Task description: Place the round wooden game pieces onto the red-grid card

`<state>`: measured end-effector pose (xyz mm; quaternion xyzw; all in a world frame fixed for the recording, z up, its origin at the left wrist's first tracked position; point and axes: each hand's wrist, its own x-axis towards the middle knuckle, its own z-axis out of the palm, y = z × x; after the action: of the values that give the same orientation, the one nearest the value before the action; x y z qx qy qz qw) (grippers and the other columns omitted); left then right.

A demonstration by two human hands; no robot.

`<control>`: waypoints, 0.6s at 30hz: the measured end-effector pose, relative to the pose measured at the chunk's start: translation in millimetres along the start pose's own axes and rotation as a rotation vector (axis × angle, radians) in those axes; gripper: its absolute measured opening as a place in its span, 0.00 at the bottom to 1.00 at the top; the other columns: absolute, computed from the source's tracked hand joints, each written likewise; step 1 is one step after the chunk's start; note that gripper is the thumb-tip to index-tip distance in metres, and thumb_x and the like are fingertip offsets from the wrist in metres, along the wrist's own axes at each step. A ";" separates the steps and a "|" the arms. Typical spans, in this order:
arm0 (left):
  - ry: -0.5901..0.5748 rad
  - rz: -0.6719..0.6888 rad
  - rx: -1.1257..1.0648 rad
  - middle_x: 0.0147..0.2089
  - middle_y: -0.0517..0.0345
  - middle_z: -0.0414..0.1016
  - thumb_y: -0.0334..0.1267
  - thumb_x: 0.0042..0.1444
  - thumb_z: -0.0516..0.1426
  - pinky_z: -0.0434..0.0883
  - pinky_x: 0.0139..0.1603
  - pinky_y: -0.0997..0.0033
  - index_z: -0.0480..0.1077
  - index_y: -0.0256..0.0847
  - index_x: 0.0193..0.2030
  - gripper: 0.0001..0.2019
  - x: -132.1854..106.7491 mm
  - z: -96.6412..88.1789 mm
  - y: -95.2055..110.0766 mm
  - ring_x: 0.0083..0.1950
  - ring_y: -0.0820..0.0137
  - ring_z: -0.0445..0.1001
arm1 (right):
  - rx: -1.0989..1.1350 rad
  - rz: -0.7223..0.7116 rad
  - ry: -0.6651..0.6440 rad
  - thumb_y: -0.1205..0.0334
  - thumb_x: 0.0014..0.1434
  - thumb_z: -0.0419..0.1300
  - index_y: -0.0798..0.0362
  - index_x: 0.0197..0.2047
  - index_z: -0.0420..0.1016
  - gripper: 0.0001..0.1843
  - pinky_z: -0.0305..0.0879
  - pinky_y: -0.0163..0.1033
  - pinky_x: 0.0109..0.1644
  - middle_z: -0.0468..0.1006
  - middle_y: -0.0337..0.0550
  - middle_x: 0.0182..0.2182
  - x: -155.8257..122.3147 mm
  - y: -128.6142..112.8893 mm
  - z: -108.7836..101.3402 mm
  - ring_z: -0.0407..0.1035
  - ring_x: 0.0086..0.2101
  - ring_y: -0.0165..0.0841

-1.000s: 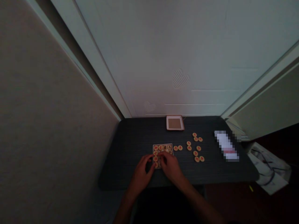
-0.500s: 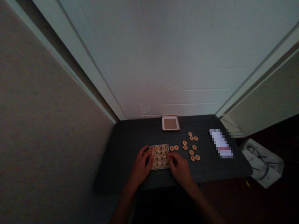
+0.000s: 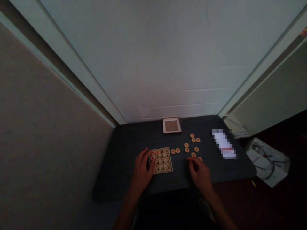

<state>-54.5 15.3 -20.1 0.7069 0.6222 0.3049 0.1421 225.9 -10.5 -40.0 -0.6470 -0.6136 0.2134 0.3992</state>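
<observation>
A shallow open box holds rows of round Chinese chess pieces marked with red or dark characters. My left hand is at its left side, thumb over the inner pieces and fingers at the upper left corner, gripping the edge. My right hand is to the right of the box, apart from it, by the loose pieces. Its thumb and forefinger are pinched together; whether a piece is between them I cannot make out. It partly covers a loose piece. Two red-marked pieces lie just right of the box.
On the dark table, a tray-like lid lies at the back, near a white door. A blurred-out pale object lies at the right. Beyond the table's right side stands a white box with cables.
My right hand has moved right, from the box's right edge to the loose pieces. My left hand stays at the box. The whole view has shifted slightly.
</observation>
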 end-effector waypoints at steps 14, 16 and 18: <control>-0.244 0.382 -0.078 0.55 0.55 0.78 0.36 0.65 0.57 0.66 0.63 0.50 0.73 0.47 0.54 0.11 35.6 40.4 90.8 0.58 0.60 0.72 | 0.032 0.138 0.105 0.56 0.66 0.55 0.49 0.49 0.78 0.14 0.71 0.46 0.51 0.83 0.47 0.46 -14.1 33.4 -37.4 0.77 0.45 0.42; -0.294 0.414 -0.087 0.56 0.56 0.78 0.37 0.66 0.56 0.65 0.64 0.50 0.73 0.47 0.54 0.11 29.5 51.6 103.8 0.60 0.60 0.71 | 0.030 0.145 0.102 0.55 0.66 0.54 0.50 0.49 0.78 0.15 0.71 0.46 0.50 0.83 0.48 0.46 -15.4 36.6 -40.3 0.77 0.45 0.42; -0.339 0.439 -0.087 0.58 0.58 0.77 0.37 0.67 0.55 0.63 0.65 0.50 0.72 0.48 0.56 0.13 21.8 62.9 114.6 0.60 0.61 0.70 | 0.026 0.145 0.109 0.55 0.66 0.54 0.50 0.49 0.78 0.15 0.71 0.46 0.50 0.83 0.48 0.45 -16.1 38.0 -42.2 0.77 0.44 0.42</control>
<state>75.5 26.4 3.3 0.8589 0.4080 0.2320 0.2050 279.4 -34.1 -48.1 -0.6950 -0.5397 0.2142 0.4240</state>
